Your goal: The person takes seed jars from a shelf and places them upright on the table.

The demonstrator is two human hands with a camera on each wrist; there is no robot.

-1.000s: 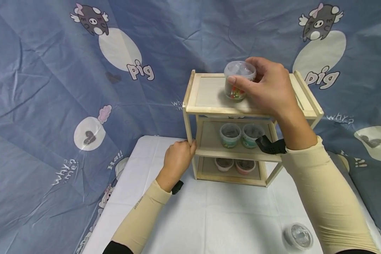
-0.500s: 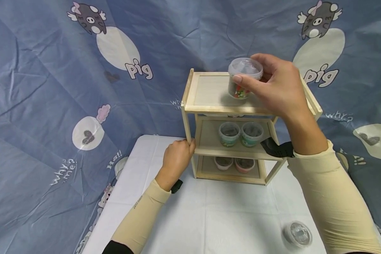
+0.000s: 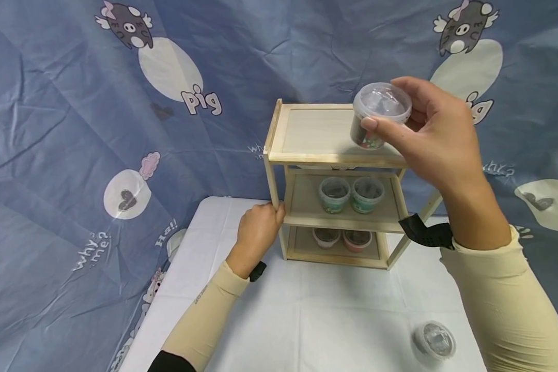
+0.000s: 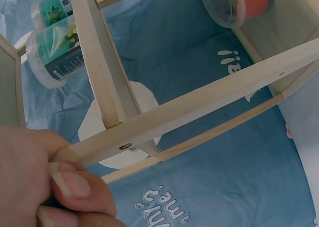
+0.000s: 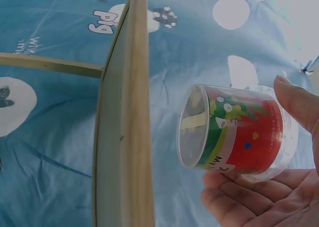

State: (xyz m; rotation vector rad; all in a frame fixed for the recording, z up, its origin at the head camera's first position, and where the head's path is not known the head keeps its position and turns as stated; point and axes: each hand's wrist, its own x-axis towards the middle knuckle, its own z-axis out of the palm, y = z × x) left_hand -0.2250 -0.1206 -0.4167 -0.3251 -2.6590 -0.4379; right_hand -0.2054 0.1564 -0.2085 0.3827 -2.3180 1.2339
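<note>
My right hand (image 3: 442, 134) grips a clear plastic tub (image 3: 381, 113) near its rim, raised over the top shelf's right part. Red and green print covers the tub's side (image 5: 249, 132) in the right wrist view, and a gap shows between its base and the shelf board. My left hand (image 3: 259, 227) holds the front left post of the light wooden shelf rack (image 3: 316, 129), thumb and fingers curled round it in the left wrist view. Two green-labelled tubs (image 3: 334, 195) stand side by side on the middle shelf. Below them, a whitish tub (image 3: 326, 236) and a reddish tub (image 3: 358, 239) sit on the bottom shelf.
Another clear tub (image 3: 434, 340) stands on the white tablecloth (image 3: 344, 325) at the front right, near my right sleeve. A blue printed cloth (image 3: 242, 62) hangs close behind the rack and along the left side.
The right hand has carried the tub rightward and closer to the camera, away from the middle of the top shelf. My left hand keeps its hold on the post.
</note>
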